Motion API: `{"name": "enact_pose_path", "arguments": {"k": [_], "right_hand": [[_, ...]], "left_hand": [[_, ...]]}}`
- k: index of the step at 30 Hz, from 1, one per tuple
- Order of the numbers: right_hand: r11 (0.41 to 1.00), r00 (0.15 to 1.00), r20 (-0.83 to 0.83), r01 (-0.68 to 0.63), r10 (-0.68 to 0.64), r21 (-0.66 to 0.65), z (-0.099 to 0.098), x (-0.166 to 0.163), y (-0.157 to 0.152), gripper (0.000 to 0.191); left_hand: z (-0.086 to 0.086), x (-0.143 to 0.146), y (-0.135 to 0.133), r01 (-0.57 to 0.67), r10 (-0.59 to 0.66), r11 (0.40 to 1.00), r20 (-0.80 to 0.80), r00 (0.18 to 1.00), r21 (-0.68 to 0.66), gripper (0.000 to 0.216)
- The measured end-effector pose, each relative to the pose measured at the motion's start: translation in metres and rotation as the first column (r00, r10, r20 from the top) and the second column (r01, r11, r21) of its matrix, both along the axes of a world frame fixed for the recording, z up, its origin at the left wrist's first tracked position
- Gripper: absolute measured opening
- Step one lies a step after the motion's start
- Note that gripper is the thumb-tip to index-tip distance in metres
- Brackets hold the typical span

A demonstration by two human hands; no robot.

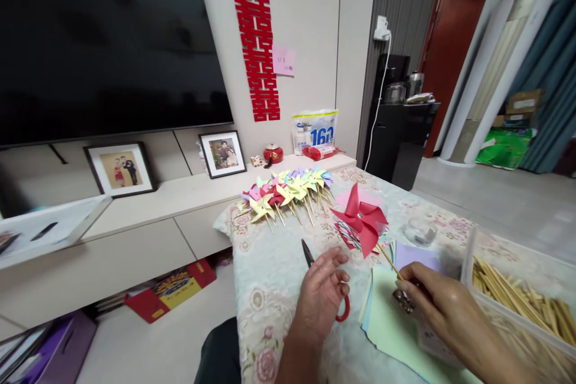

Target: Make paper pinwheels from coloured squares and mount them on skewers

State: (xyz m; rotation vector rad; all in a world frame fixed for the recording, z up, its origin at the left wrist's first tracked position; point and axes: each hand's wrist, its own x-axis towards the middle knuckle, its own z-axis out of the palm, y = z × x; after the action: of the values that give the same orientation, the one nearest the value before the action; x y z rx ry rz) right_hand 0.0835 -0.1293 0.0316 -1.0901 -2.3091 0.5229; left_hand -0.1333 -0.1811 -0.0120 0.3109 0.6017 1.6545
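Note:
My right hand pinches the thin wooden stick of a red paper pinwheel, whose head points away from me over the table. Palm up and fingers loosely curled apart, my left hand holds nothing I can see. Partly hidden beneath it are scissors with dark blades and a red handle. Sheets of pale green paper lie under my right hand, with purple paper just behind. Farther back, a heap of finished pinwheels in yellow, red, pink and purple rests on the cloth.
A clear plastic bin of wooden sticks stands at the right. Near it sits a roll of clear tape. The floral tablecloth covers the table. Behind are a low cabinet, framed photos and a plastic bag.

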Motion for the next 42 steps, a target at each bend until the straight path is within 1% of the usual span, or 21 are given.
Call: {"name": "enact_pose_path", "arguments": {"k": [3, 6, 9, 13, 14, 15, 18, 22, 26, 28, 30, 33, 35, 38, 42], "right_hand": [[1.0, 1.0, -0.014, 0.007, -0.007, -0.02, -0.004, -0.015, -0.001, 0.03], [0.998, 0.999, -0.036, 0.025, -0.027, -0.052, -0.005, -0.033, 0.005, 0.029], [0.996, 0.997, -0.072, 0.033, -0.039, -0.083, 0.002, -0.051, 0.019, 0.027], [0.987, 0.994, -0.087, 0.047, -0.061, -0.153, 0.015, -0.079, 0.048, 0.025], [0.984, 0.995, -0.065, 0.058, -0.07, -0.168, 0.017, -0.086, 0.057, 0.022], [0.982, 0.996, -0.001, 0.089, -0.091, -0.165, 0.017, -0.094, 0.066, 0.019], [0.98, 0.984, 0.077, 0.166, -0.158, -0.11, 0.014, -0.116, 0.093, 0.013], [0.967, 0.959, 0.173, 0.242, -0.226, -0.078, 0.012, -0.142, 0.122, 0.014], [0.961, 0.939, 0.262, 0.256, -0.222, -0.102, 0.017, -0.167, 0.137, 0.016], [0.959, 0.931, 0.296, 0.258, -0.213, -0.119, 0.02, -0.179, 0.14, 0.021], [0.956, 0.926, 0.314, 0.261, -0.21, -0.132, 0.02, -0.189, 0.14, 0.022], [0.956, 0.93, 0.309, 0.254, -0.2, -0.146, 0.02, -0.198, 0.142, 0.021], [0.957, 0.939, 0.289, 0.241, -0.187, -0.161, 0.025, -0.199, 0.147, 0.022], [0.955, 0.951, 0.248, 0.234, -0.186, -0.181, 0.041, -0.194, 0.165, 0.024], [0.948, 0.946, 0.231, 0.271, -0.229, -0.169, 0.065, -0.183, 0.198, 0.024]], "left_hand": [[-0.001, 0.003, 0.001, 0.024, -0.024, 1.0, 0.014, 1.0, 0.018, 0.037], [-0.002, 0.006, 0.001, 0.057, -0.057, 0.998, 0.019, 0.998, 0.037, 0.035], [-0.003, 0.009, 0.002, 0.102, -0.103, 0.994, 0.022, 0.994, 0.042, 0.034], [-0.004, 0.013, 0.001, 0.179, -0.181, 0.982, 0.025, 0.983, 0.066, 0.032], [-0.004, 0.014, 0.001, 0.198, -0.2, 0.977, 0.023, 0.98, 0.078, 0.032], [-0.005, 0.015, 0.001, 0.214, -0.216, 0.973, 0.019, 0.976, 0.091, 0.032], [-0.009, 0.018, 0.001, 0.252, -0.254, 0.959, 0.001, 0.967, 0.128, 0.036], [-0.013, 0.021, 0.003, 0.298, -0.3, 0.944, -0.008, 0.954, 0.141, 0.038], [-0.012, 0.022, 0.007, 0.324, -0.329, 0.934, 0.007, 0.944, 0.153, 0.037], [-0.011, 0.022, 0.009, 0.335, -0.344, 0.928, 0.025, 0.939, 0.165, 0.036], [-0.011, 0.023, 0.011, 0.345, -0.357, 0.922, 0.04, 0.933, 0.177, 0.036], [-0.013, 0.024, 0.012, 0.354, -0.368, 0.916, 0.049, 0.928, 0.188, 0.037], [-0.014, 0.024, 0.011, 0.357, -0.372, 0.915, 0.051, 0.927, 0.189, 0.038], [-0.013, 0.025, 0.011, 0.356, -0.372, 0.916, 0.059, 0.926, 0.183, 0.039], [-0.013, 0.025, 0.013, 0.366, -0.381, 0.915, 0.068, 0.922, 0.172, 0.039]]}}
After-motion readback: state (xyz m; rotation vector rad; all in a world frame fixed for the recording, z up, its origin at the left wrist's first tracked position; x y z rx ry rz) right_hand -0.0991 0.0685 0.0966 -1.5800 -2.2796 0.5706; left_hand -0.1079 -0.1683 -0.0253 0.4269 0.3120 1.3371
